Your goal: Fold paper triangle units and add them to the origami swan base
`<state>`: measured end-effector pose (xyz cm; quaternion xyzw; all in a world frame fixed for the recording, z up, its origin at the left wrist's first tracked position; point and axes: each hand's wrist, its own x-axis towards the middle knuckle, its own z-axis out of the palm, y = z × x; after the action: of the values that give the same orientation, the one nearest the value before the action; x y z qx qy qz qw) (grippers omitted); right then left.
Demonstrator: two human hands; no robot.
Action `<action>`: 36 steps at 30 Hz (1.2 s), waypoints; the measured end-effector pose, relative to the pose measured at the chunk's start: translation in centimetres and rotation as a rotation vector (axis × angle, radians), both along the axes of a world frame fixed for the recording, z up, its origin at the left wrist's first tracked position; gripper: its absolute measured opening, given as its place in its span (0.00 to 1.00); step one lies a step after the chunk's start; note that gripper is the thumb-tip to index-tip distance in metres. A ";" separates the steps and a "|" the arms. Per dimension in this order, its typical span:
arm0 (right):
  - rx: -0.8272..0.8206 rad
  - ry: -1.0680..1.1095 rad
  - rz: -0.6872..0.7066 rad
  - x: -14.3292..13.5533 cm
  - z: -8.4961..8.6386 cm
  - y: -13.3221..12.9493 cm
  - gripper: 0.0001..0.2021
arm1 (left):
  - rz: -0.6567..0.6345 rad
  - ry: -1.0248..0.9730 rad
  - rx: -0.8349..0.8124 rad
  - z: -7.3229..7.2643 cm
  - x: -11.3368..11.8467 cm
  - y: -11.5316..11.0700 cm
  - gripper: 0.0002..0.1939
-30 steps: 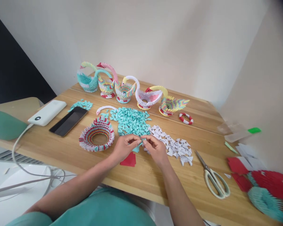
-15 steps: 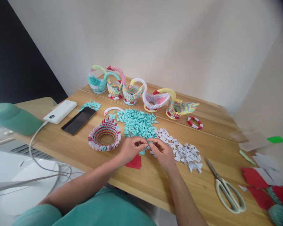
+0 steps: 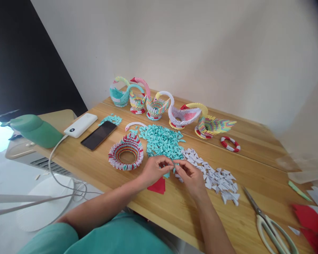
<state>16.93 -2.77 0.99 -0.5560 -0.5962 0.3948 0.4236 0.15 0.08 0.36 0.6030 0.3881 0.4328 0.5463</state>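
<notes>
My left hand (image 3: 156, 170) and my right hand (image 3: 192, 177) meet fingertip to fingertip above the table. Thumbs and forefingers pinch a small folded paper piece, mostly hidden by the fingers; its color looks teal. Just beyond them spreads a pile of teal folded paper triangles (image 3: 163, 139). White folded triangles (image 3: 221, 180) lie to the right of my right hand. Left of my left hand sits a round basket of interlocked red, white and teal paper pieces (image 3: 125, 153). Red paper squares (image 3: 158, 186) rest flat below my left wrist.
Several paper swan baskets (image 3: 185, 116) line the back, beside a red and white paper ring (image 3: 230, 144). A phone (image 3: 98, 135), a cabled white power bank (image 3: 81, 125) and a green bottle (image 3: 37, 130) are at left. Scissors (image 3: 267, 220) lie at right. A white paper swan neck (image 3: 135, 124) lies behind the basket.
The camera view has shifted, so everything on the table appears farther right. My hands keep their fingertip pinch, with the paper piece still between them.
</notes>
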 end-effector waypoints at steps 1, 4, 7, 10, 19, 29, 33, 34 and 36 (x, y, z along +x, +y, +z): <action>-0.005 0.007 0.000 0.0 0.0 0.0 0.16 | 0.002 -0.009 -0.009 0.0 0.0 0.0 0.06; -0.021 0.033 0.002 0.0 -0.2 0.0 0.16 | -0.009 -0.087 -0.086 -0.2 0.1 0.1 0.10; -0.009 0.057 0.000 0.0 -0.2 0.0 0.16 | -0.037 -0.180 -0.188 -0.3 0.1 0.2 0.16; 0.018 0.055 -0.008 0.0 -0.1 -0.1 0.16 | -0.068 -0.208 -0.279 -0.2 0.1 0.3 0.23; 0.001 0.091 0.004 -0.4 0.7 -0.3 0.15 | -0.201 -0.329 -0.493 0.6 -0.4 0.1 0.23; -0.037 0.215 0.047 -0.6 0.8 -0.4 0.14 | -0.314 -0.420 -0.662 0.4 -0.6 0.2 0.20; -0.023 0.191 0.030 -0.6 1.0 -0.4 0.13 | -0.307 -0.418 -0.669 0.3 -0.5 0.2 0.19; -0.023 0.191 0.029 -0.7 1.0 -0.4 0.13 | -0.306 -0.418 -0.670 0.3 -0.5 0.2 0.19; -0.026 0.201 0.033 -0.7 1.0 -0.4 0.14 | -0.308 -0.420 -0.678 0.3 -0.6 0.2 0.19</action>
<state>16.22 -3.19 1.97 -0.5089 -0.5547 0.4634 0.4675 -0.40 0.30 0.64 0.3388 0.2941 0.3076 0.8391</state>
